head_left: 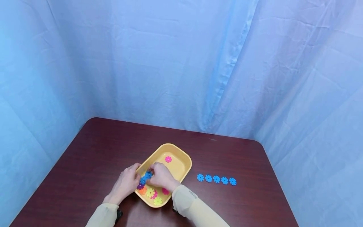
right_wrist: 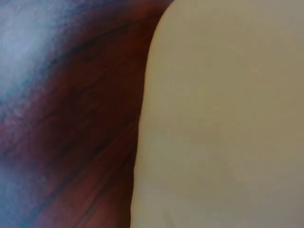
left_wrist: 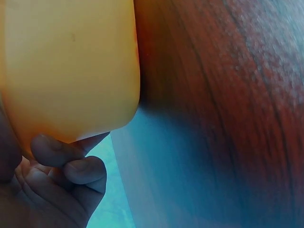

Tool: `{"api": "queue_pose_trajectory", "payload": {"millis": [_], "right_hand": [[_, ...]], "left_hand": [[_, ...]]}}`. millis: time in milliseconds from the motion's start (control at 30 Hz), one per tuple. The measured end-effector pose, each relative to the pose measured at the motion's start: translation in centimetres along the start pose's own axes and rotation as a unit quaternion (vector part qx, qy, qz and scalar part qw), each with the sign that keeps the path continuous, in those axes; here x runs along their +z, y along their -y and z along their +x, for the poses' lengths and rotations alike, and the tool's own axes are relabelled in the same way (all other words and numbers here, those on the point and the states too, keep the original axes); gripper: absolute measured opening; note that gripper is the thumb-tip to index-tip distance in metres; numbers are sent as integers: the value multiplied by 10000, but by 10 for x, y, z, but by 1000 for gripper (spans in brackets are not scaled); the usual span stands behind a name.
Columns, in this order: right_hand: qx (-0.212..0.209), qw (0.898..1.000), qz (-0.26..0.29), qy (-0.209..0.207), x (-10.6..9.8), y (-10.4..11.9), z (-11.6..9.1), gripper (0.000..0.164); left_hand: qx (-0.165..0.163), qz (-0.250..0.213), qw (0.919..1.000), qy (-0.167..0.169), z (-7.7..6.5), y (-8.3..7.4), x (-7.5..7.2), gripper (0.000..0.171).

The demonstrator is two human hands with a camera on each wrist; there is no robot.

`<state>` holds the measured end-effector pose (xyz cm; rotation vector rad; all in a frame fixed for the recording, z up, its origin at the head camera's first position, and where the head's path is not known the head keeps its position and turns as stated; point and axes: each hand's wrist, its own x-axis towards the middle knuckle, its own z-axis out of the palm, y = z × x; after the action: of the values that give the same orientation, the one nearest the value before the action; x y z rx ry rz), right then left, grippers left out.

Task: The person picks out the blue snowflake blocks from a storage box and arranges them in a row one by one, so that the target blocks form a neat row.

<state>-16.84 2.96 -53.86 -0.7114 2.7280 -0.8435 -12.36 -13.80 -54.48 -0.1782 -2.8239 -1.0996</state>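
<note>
Five blue discs [head_left: 216, 179]: they lie flat on the table [head_left: 249, 160] in one line, right of the tray [head_left: 179, 167] and apart from it; I judge that this side is chosen because my right hand reaches it easily, and that one colour together is easy to check.
Tray: it stands at a slant in front of me, near both my arms, so its inside is, I think, convenient for reaching.
Left hand [head_left: 126, 181]: my fingers are curled on the left wall of the tray and grip it, probably so that it does not slide while I pick inside.
Right hand [head_left: 163, 177]: it reaches into the tray, and thumb and fingers seem to pinch a blue disc [head_left: 148, 174]; the right wrist view does not show these fingers.
Near end of tray: purple disc [head_left: 140, 186], orange disc [head_left: 143, 191], yellow discs [head_left: 150, 193] and some pink ones lie close, partly overlapping.
Far end of tray: one pink disc [head_left: 168, 159] lies alone, well apart from my fingers.
</note>
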Motion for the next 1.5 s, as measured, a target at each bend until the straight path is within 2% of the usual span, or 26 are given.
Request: {"api": "queue_pose_trajectory", "payload": {"millis": [333, 567, 967, 1333, 1500], "right_hand": [[-111, 9988, -462, 135, 3, 0, 0, 33], [-155, 9980, -578, 183, 4, 0, -1, 30], [-1, 9999, -167, 30, 1, -1, -2, 30], [248, 9991, 325, -146, -26, 8, -9, 33], [147, 9986, 314, -403, -47, 6, -10, 34]], "left_hand": [[-28, -6, 10000, 25, 1, -1, 0, 27], [9, 12, 10000, -16, 0, 0, 0, 26], [0, 69, 10000, 6, 0, -1, 0, 27], [-82, 11, 9999, 60, 0, -1, 0, 28], [-92, 35, 9999, 44, 1, -1, 1, 27]]}}
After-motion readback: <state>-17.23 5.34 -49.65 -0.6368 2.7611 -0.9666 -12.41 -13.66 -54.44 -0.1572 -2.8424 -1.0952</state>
